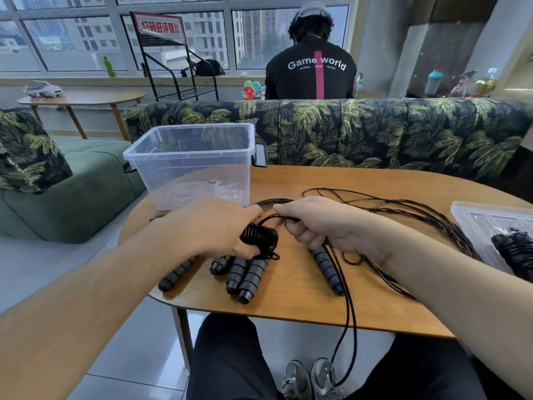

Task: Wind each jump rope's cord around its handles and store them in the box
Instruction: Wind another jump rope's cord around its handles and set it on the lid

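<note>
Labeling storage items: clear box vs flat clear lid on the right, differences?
The clear box is deep and stands upright at the table's far left; the lid is shallow and lies flat at the right edge. The box looks empty; the lid carries a wound rope. Both are clear plastic.

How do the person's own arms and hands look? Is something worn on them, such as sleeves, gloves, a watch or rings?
Both forearms are bare as far as the picture shows; no sleeve edge is in view. The left hand and the right hand wear no gloves. No watch, bracelet or ring shows on the visible sides of the wrists and fingers. No markings are visible either.
</note>
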Motion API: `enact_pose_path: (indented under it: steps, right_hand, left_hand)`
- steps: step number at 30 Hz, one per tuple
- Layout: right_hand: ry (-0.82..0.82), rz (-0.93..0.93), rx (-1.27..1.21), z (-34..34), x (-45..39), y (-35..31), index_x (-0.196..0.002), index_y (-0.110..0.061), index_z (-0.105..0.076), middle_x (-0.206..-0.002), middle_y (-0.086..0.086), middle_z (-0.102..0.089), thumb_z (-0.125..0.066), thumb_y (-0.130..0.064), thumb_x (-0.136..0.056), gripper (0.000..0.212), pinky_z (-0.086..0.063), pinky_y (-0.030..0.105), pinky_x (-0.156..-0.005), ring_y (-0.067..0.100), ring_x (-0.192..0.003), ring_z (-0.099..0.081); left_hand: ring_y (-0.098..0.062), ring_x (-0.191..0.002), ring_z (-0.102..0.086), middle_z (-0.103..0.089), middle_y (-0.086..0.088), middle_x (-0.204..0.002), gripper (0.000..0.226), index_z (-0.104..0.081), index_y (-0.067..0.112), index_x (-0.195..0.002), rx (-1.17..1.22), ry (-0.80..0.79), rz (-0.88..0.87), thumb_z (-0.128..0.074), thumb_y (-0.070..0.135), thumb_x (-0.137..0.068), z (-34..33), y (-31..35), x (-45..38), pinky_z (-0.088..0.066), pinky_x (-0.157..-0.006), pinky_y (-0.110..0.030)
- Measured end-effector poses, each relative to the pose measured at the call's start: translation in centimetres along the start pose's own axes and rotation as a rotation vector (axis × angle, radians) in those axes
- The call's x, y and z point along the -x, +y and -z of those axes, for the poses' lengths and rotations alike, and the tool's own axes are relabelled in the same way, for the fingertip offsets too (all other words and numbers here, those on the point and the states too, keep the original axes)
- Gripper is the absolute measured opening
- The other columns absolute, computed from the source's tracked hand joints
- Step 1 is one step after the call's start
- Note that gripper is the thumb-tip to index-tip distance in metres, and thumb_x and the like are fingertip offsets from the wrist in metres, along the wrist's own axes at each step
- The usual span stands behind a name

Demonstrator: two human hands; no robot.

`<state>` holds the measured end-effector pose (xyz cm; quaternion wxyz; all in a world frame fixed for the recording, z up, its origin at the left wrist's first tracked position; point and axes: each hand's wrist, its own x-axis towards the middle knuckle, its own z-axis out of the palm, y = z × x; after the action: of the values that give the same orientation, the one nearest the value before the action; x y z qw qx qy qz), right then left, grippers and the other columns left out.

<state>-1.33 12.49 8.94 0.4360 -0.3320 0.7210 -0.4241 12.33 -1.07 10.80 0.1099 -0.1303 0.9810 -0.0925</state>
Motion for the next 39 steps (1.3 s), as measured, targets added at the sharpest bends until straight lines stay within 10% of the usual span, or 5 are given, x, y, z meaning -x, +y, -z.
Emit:
enact_pose_path:
  steps: [10, 17, 22, 26, 39]
  right_hand:
    - [-0.004, 0.179, 0.013, -0.6, 1.1, -0.7, -0.098, -0.019, -0.056, -0.055, -0.01, -0.037, -0.035, -0.037, -0.108, 0.029, -0.019, 0.018, -0.041, 0.008, -0.047, -0.026]
    - [-0.125, 0.272, 0.025, -1.0, 1.4, 0.9, -0.091, -0.02, -0.057, -0.056, -0.007, -0.039, -0.04, -0.04, -0.107, 0.031, -0.023, 0.018, -0.041, 0.01, -0.046, -0.027]
    - [-0.075, 0.269, 0.07, -1.0, 1.5, 1.9, -0.079, -0.021, -0.056, -0.054, -0.004, -0.034, -0.043, -0.053, -0.102, 0.042, -0.022, 0.02, -0.041, 0.013, -0.047, -0.025]
    - [-0.135, 0.313, 0.064, -1.3, 1.6, 3.0, -0.087, -0.02, -0.057, -0.059, -0.006, -0.033, -0.037, -0.043, -0.107, 0.036, -0.019, 0.023, -0.046, 0.011, -0.051, -0.024]
    - [-0.254, 0.309, 0.124, 0.9, 2.1, 4.4, -0.075, -0.019, -0.053, -0.061, -0.005, -0.031, -0.049, -0.053, -0.097, 0.041, -0.018, 0.023, -0.049, 0.013, -0.055, -0.022]
  left_hand:
    - [-0.02, -0.089, -0.059, -0.06, 0.003, -0.1, 0.038, -0.047, 0.024, -0.122, 0.246, 0.442, 0.176, -0.052, 0.053, -0.097, -1.6, -1.1, -1.3, -0.046, -0.072, -0.033]
    - [-0.016, -0.082, -0.066, -0.063, 0.0, -0.094, 0.019, -0.04, 0.03, -0.121, 1.065, 0.34, 0.26, -0.05, 0.034, -0.104, -1.6, -0.5, -0.7, -0.058, -0.075, -0.039]
    - [0.005, -0.06, -0.065, -0.067, -0.003, -0.091, 0.018, -0.056, 0.024, -0.121, 1.404, 0.392, 0.246, -0.049, 0.022, -0.105, -2.2, 0.2, 0.2, -0.046, -0.049, -0.009]
    - [-0.021, -0.068, -0.074, -0.074, -0.012, -0.088, 0.017, -0.061, 0.022, -0.116, 1.719, 0.213, 0.261, -0.052, 0.026, -0.102, -2.5, 0.4, 1.0, -0.062, -0.06, -0.033]
    - [-0.031, -0.072, -0.069, -0.072, -0.018, -0.086, 0.067, -0.062, 0.0, -0.115, 1.759, 0.087, 0.032, -0.053, 0.059, -0.084, -3.1, 0.2, 2.5, -0.059, -0.064, -0.034]
